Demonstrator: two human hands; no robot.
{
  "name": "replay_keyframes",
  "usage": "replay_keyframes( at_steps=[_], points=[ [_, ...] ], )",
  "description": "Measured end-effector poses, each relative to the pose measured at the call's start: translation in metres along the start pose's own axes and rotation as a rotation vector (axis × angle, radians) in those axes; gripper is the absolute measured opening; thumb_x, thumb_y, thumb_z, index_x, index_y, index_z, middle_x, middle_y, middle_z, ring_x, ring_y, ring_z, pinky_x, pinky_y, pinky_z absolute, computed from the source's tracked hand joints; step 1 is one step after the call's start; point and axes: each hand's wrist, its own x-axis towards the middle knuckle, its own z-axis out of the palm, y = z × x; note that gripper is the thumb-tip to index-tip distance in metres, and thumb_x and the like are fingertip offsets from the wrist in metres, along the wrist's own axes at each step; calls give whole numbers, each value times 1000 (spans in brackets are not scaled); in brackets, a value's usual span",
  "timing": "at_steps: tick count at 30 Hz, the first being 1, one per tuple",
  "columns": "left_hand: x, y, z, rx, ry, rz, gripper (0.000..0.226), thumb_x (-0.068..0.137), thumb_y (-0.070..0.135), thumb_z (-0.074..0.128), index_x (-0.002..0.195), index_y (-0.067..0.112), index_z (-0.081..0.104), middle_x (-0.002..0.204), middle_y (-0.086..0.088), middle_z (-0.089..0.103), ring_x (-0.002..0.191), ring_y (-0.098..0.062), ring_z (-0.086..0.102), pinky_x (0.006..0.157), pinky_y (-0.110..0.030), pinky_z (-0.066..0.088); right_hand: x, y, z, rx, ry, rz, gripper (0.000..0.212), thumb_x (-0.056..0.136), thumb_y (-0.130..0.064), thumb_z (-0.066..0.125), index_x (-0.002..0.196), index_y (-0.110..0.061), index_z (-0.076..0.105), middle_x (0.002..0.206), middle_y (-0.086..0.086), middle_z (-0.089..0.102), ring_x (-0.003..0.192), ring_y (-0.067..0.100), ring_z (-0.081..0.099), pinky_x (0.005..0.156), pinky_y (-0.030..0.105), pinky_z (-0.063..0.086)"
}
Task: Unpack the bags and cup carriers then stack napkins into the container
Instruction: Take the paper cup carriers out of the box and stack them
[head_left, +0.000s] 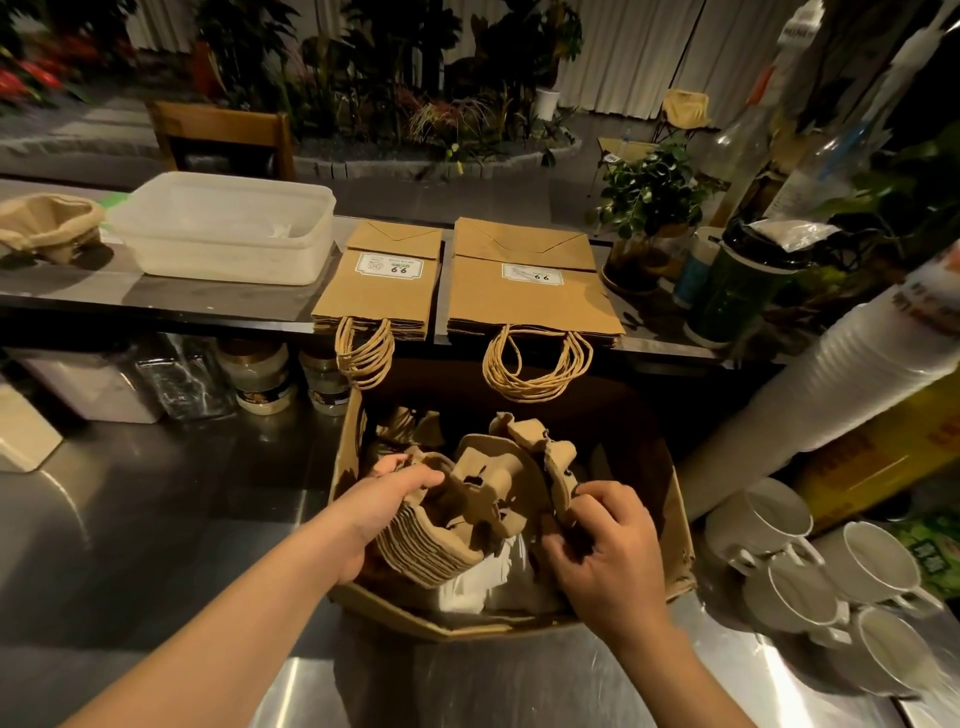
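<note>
Both forearms reach up from the bottom of the frame into the cardboard box (675, 525) at lower centre. On the left, the left hand (379, 512) curls its fingers over the rim of a nested stack of pulp cup carriers (441, 540), thumb side tucked under, so its grip is clamped on the stack. To the right, the right hand (605, 535) pinches the edge of another cup carrier (556, 467) that stands tilted and half peeled away from the rest.

Under the carriers lies something white, probably napkins (483, 577), though I cannot say for sure. Upper centre, two flat stacks of paper bags (498, 291) rest on the raised table, handles dangling over its front edge; the clear container (228, 228) sits at upper left.

Likely trouble: the carriers nest tightly, so pulling one free could tear its thin pulp edge or drag the whole stack askew. Lifting carelessly could also snag the box wall, or scatter the white sheets beneath.
</note>
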Motion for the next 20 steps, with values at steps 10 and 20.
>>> replay_keyframes(
  at_steps=[10, 20],
  points=[
    [-1, -1, -5, -125, -55, -190, 64, 83, 68, 65, 125, 20, 67, 113, -19, 75, 110, -39, 68, 92, -46, 56, 10, 8, -4, 38, 158, -267, 25, 90, -36, 69, 85, -11, 70, 107, 7, 66, 102, 26, 59, 74, 46, 54],
    [-6, 7, 4, -272, -128, -214, 104, 43, 82, 79, 122, 15, 71, 113, -22, 75, 116, -47, 62, 109, -58, 44, 36, 8, -9, -164, 125, -714, 13, 97, -22, 63, 102, -15, 54, 103, 7, 51, 78, 21, 55, 56, 33, 52]
  ],
)
